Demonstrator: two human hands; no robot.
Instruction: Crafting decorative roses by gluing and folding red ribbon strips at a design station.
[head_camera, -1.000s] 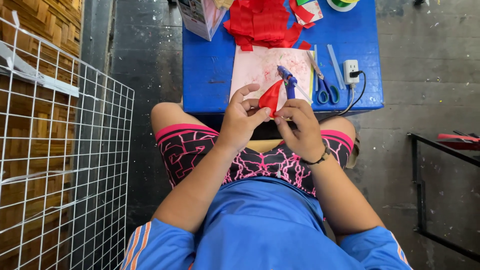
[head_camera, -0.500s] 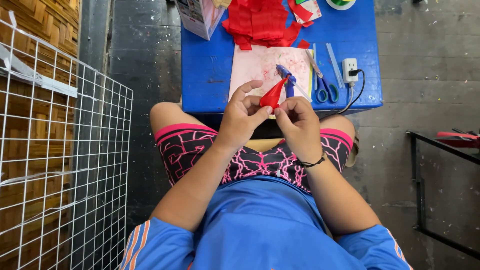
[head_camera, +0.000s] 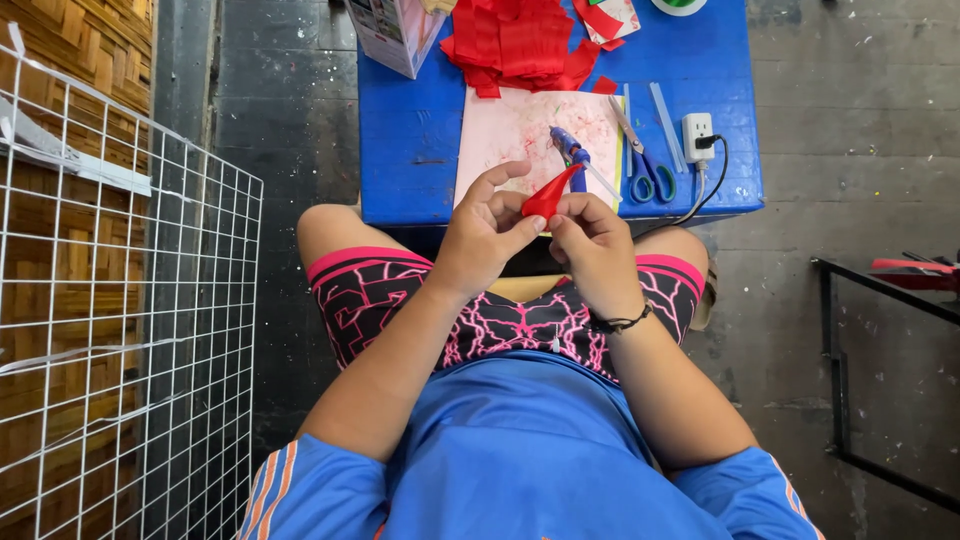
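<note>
Pinching red cone (head_camera: 549, 194), table edge (head_camera: 560, 218) near

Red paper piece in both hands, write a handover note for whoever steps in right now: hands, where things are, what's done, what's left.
Left hand: pinches the red paper piece from its side, fingers curled round it.
Right hand: grips the same piece from the other side, over the lap.
Paper is rolled to a tapered cone shape.
On the blue table: blue glue gun on the pink mat, scissors, red paper strips, power strip.
Done: the piece is shaped.
Left: whether it is glued cannot be told; many strips lie unused.
</note>
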